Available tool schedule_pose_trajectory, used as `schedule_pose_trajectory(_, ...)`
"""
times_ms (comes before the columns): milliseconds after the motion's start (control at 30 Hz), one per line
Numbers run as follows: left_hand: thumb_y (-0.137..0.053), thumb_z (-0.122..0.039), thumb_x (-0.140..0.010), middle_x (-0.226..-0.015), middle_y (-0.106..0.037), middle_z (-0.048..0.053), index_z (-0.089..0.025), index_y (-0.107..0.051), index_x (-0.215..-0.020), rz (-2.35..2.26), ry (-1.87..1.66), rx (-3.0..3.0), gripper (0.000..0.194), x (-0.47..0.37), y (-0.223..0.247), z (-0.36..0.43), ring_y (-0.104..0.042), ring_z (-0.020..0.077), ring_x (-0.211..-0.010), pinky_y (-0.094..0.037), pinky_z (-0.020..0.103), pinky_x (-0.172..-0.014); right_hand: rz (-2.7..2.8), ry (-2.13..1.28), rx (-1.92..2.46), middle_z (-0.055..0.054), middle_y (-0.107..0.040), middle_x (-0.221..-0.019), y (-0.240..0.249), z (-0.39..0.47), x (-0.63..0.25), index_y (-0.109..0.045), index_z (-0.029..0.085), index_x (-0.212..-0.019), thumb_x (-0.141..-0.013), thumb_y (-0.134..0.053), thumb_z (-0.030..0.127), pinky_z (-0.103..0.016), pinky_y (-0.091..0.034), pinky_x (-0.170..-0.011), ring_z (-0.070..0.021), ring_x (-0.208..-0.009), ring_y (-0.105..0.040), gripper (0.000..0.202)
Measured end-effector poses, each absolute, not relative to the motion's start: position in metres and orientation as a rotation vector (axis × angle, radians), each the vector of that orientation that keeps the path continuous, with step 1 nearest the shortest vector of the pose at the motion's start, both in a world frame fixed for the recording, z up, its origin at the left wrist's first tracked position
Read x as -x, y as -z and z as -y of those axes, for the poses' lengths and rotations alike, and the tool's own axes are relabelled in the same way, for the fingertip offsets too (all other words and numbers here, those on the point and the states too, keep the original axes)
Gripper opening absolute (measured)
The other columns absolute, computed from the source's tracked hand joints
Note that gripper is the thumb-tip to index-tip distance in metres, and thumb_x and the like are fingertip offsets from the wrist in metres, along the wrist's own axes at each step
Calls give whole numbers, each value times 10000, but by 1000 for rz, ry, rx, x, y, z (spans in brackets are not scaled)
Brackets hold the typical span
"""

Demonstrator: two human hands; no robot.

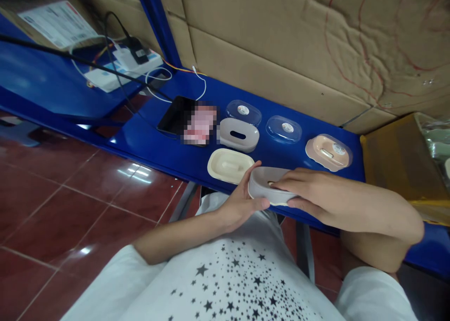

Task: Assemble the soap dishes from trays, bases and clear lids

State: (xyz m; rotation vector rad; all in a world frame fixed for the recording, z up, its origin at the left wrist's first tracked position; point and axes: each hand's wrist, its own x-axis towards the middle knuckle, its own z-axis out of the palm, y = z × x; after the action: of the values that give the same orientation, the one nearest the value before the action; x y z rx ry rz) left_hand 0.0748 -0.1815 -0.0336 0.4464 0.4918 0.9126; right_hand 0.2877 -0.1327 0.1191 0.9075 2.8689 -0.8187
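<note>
Gray oval case (259, 194) between the grips: left grip (241, 203) clasping its left end; right grip (311, 190) clasping right end, fingertips (281, 183) on top.

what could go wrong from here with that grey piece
1. Both hands, left hand and right hand, hold the grey oval piece at the front edge of the blue table; a slip might drop it onto the tiled floor.
2. The cream tray lies beside the left hand, near that edge, so a nudge could push it off.
</note>
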Motion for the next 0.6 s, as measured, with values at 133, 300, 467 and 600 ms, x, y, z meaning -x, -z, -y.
schedule_pose_trajectory(133, -1023, -252, -677, -1580, -579, 81, -395, -504, -1581, -496, -903, -448, 1052, -75, 36, 180, -500, 358, -1511, -331, 552, -1269, -2843, 931, -892, -49, -811, -1218, -119, 125, -291, -739, 323, -1373, -1074, -575, 303, -419, -632, -888, -272, -1030, -776, 342)
schedule_pose_trajectory(300, -1029, -233, -651, -1559, -601, 82, -372, -535, -1566, -484, -929, -481, 1049, -74, 39, 177, -498, 376, -1508, -314, 573, -1278, -2775, 1087, -877, -38, -823, -1159, -127, 117, -293, -723, 318, -1425, -1093, -556, 392, -399, -611, -913, -271, -1013, -774, 379)
schedule_pose_trajectory(467, -1036, -238, -627, -1576, -591, 86, -379, -485, -1604, -478, -908, -476, 1131, -75, 38, 177, -480, 376, -1528, -317, 579, -1283, -2828, 1031, -932, -43, -822, -1161, -134, 117, -292, -704, 315, -1449, -1120, -506, 376, -370, -601, -884, -249, -1000, -764, 389)
schedule_pose_trajectory(600, -1022, -251, -652, -1579, -590, 69, -386, -447, -1622, -493, -920, -479, 1136, -74, 34, 175, -487, 356, -1526, -297, 564, -1299, -2808, 933, -950, -94, -799, -1240, -129, 119, -289, -704, 254, -1439, -1115, -530, 398, -389, -598, -887, -262, -1048, -761, 394)
